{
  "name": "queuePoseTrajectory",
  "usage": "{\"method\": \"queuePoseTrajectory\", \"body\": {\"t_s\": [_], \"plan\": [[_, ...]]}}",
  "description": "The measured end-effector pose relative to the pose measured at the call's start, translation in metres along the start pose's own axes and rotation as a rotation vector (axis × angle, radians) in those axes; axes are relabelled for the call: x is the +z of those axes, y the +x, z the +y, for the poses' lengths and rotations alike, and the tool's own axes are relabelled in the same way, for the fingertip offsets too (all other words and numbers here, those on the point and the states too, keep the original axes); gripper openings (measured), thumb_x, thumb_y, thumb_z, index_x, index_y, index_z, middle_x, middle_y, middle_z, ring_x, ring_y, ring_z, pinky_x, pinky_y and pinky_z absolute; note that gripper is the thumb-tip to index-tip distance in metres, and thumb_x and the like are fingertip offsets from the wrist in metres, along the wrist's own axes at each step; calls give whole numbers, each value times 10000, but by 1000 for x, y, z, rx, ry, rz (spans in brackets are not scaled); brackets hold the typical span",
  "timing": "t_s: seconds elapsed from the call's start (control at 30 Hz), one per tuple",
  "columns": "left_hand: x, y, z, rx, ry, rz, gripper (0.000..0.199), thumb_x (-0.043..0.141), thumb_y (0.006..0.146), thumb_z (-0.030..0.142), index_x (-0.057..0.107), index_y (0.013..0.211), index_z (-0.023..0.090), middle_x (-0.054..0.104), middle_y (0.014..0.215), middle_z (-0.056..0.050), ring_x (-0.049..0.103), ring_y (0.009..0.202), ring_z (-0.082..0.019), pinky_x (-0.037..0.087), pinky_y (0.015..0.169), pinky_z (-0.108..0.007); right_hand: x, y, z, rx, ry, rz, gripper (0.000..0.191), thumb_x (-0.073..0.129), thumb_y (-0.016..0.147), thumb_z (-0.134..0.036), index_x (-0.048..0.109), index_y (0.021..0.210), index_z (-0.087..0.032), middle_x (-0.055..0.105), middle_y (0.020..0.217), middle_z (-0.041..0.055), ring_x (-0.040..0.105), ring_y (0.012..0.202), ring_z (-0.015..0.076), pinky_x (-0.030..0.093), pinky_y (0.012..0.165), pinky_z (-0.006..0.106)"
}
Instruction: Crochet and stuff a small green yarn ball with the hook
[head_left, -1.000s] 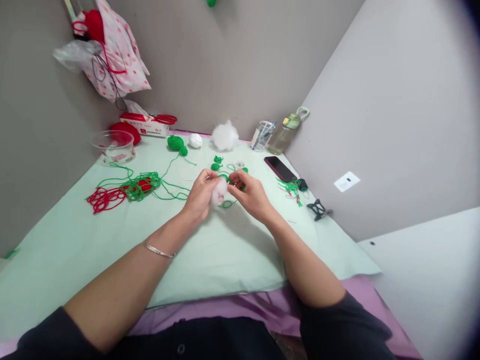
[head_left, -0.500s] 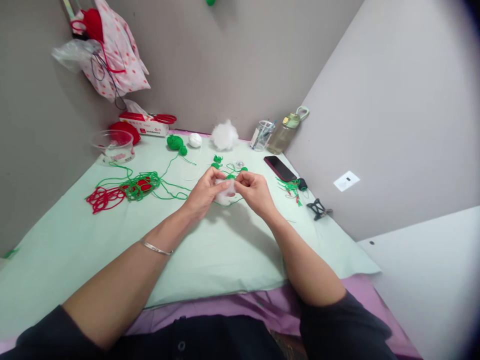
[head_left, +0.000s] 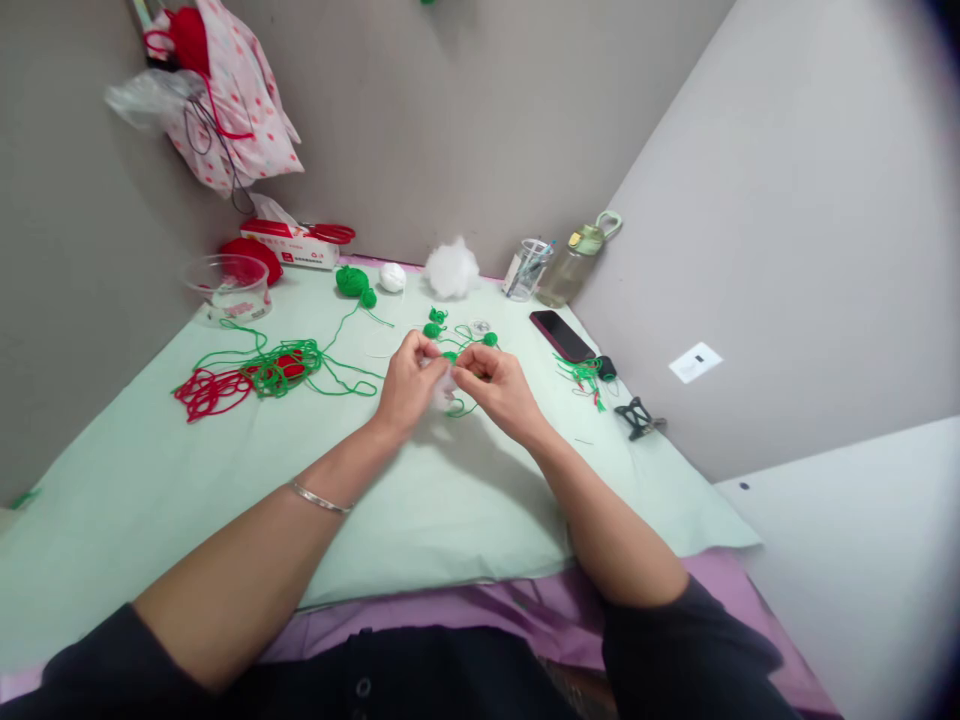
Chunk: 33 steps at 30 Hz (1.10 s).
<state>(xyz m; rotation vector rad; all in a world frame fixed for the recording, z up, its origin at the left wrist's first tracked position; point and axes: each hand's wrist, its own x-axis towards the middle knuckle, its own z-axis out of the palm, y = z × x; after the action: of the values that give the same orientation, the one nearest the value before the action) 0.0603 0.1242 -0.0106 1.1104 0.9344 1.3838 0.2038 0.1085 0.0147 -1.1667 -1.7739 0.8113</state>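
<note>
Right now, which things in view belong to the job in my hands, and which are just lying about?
In the job:
white tuft and green piece, at left hand and right hand
likely also fluff pile, green ball

Apparently just lying about:
phone
bottle
tissue box
black stand

A person wears a dark shirt [head_left: 442, 670] with a round button [head_left: 364, 687] in front, sleeves [head_left: 682, 645] ending near the elbows, and a slim silvery bracelet [head_left: 321, 499] around the left forearm [head_left: 247, 555].

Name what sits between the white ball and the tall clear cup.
White fluff sits between the white ball and the tall clear cup, in the head view.
</note>
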Motion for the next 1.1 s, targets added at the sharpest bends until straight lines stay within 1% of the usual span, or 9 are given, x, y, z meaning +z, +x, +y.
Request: {"method": "queuePoseTrajectory", "body": {"t_s": [0.1, 0.2, 0.33, 0.43, 0.63, 0.7, 0.8, 0.97, 1.1], "plan": [[2, -3, 2, -34, -55, -69, 172, 670, 779, 229, 499, 798, 216, 527, 744, 37, 549, 636, -127, 466, 554, -236, -1, 4, 6, 33, 28, 94, 200, 624, 787, -306, 505, 656, -213, 382, 531, -77, 309, 511, 91, 235, 503, 258], [2, -4, 5, -63, -88, -140, 263, 737, 779, 330, 508, 838, 214, 567, 814, 23, 608, 692, -137, 505, 582, -244, -6, 7, 12, 67, 2, 147, 247, 672, 773, -347, 521, 634, -209, 404, 523, -71, 316, 511, 90, 249, 503, 255], [1, -2, 6, -101, -98, -194, 395, 823, 698, 368, 497, 861, 216, 603, 888, 7, 677, 737, -175, 527, 591, -269, -13, 9, 11, 88, 105, 98, 319, 697, 789, -455, 539, 662, -208, 443, 553, -58, 382, 531, 104, 324, 531, 262], [0, 1, 4, -101, -74, -157, 346, 792, 715, 340, 488, 827, 219, 599, 832, 13, 651, 690, -168, 508, 582, -273, -13, 6, 4, 32, 136, 17, 293, 612, 861, -447, 548, 709, -205, 465, 624, -41, 414, 581, 116, 355, 571, 268], [-3, 5, -2, -15, 25, 64, 275, 734, 638, 72, 499, 684, 206, 468, 700, 48, 441, 677, -127, 372, 575, -215, -4, -5, -5, -67, -166, -90, 55, 565, 847, -231, 533, 805, -214, 363, 617, -73, 332, 582, 112, 280, 577, 268], [-2, 3, -2, -28, 17, 69, 241, 695, 662, 75, 493, 669, 204, 454, 689, 44, 416, 660, -128, 347, 552, -216, -1, -6, -2, -97, -229, -81, 46, 561, 826, -198, 522, 813, -219, 366, 629, -75, 333, 584, 108, 283, 587, 266], [0, 0, 1, -89, -44, -8, 193, 661, 725, 140, 485, 681, 204, 453, 680, 37, 429, 616, -121, 348, 515, -214, -2, -3, 5, -93, -265, -2, 78, 567, 813, -205, 510, 762, -220, 374, 607, -72, 334, 574, 108, 280, 586, 268], [-2, 1, 11, -124, -179, -149, 255, 686, 829, 368, 507, 752, 204, 542, 814, 12, 527, 682, -117, 483, 588, -215, -11, 6, 14, 8, -24, 100, 166, 601, 811, -353, 545, 730, -219, 358, 539, -73, 323, 533, 112, 271, 543, 266], [-5, 3, 12, -116, -203, -180, 242, 778, 750, 312, 572, 798, 193, 583, 867, 7, 566, 753, -115, 514, 664, -212, -15, 11, 21, 46, 141, 79, 235, 647, 775, -436, 580, 750, -212, 392, 547, -65, 362, 537, 113, 295, 544, 266]]}}
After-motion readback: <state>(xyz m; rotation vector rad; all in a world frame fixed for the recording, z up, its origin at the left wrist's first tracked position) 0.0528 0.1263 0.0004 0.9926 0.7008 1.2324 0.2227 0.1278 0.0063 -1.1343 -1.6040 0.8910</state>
